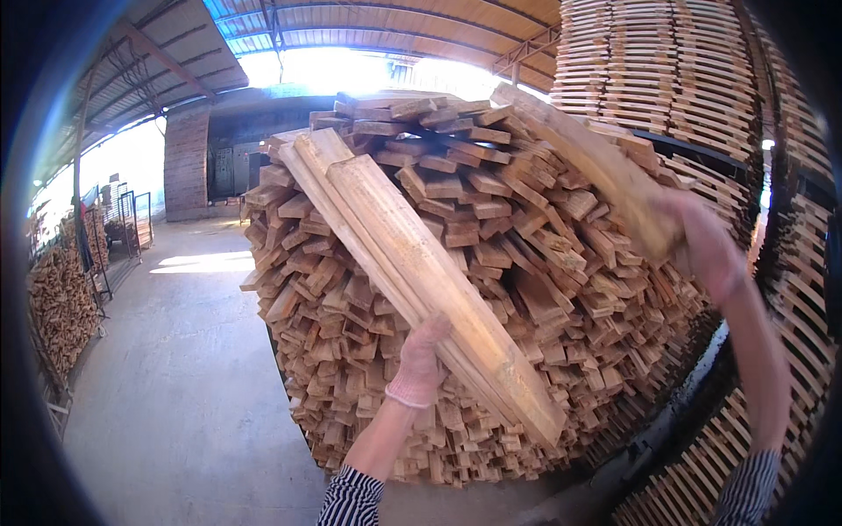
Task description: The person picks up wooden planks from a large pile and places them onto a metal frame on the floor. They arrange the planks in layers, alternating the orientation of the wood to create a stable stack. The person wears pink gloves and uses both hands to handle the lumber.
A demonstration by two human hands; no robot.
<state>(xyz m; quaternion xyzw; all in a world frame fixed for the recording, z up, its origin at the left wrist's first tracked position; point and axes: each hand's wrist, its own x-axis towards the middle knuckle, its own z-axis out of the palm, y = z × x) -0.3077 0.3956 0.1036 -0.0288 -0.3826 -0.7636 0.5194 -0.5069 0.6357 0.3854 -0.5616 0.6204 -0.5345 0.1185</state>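
Note:
My left hand (418,361), in a pale pinkish knit glove, is closed around several long wooden boards (421,254) stacked together. They slant from upper left to lower right in front of a big wood pile. My right hand (706,245), gloved and smeared by motion, grips the near end of another board (588,145) at the right. That board reaches away toward the top of the pile; its near end is blurred. The large pile of cut boards (351,342) fills the middle, with most board ends facing me.
Tall stacks of spaced slats (658,61) rise at the right, with more slats (702,473) at lower right. Grey concrete floor (193,368) lies to the left. Another wood pile (61,298) stands at far left beside metal frames. A brick structure (187,162) is behind.

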